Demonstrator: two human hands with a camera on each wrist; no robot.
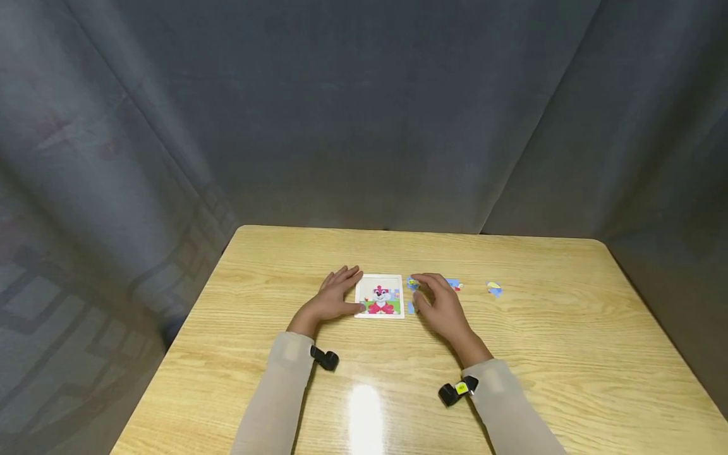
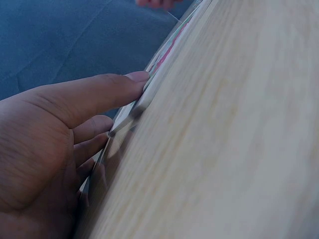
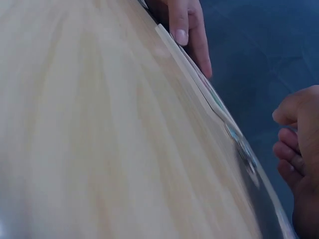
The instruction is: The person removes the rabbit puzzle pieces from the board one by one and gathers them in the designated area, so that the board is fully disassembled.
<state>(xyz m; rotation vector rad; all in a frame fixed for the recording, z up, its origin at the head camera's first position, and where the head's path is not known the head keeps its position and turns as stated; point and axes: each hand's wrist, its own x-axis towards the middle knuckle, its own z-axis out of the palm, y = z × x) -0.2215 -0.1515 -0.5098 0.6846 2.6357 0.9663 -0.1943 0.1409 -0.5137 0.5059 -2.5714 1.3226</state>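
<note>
- A square puzzle tray with a white rim (image 1: pixel 370 282) lies flat on a pale wood-grain counter (image 1: pixel 557 328), between a person's two hands.
- Inside it, the lower part is filled by a printed picture (image 1: pixel 380 303): a character in pinkish red with a pale face, against green. Most of the upper part is bare.
- The left hand (image 1: pixel 332 302) lies along the tray's left side, its thumb on the near corner and its fingers relaxed and spread toward the far corner. It seems to be steadying the tray.
- The right hand (image 1: pixel 440 313) hovers just right of the tray, thumb and fingers bent but apart, with no piece visible between them.
- By its index fingertip is a blue-and-yellow piece (image 1: pixel 412 284); whether they touch is unclear.
- Nearer the person, a small light-blue piece (image 1: pixel 411 308) lies just beside the tray, close to the thumb.
- A blue piece with a touch of red (image 1: pixel 453 283) shows beyond the right hand; another blue-and-yellow piece (image 1: pixel 493 289) lies well apart, farther right.
- The step in hand appears to be choosing a loose piece for the unfilled upper part.
- The next move likely calls for pinching one by its edges, turning it to match, and pressing it flat.
</note>
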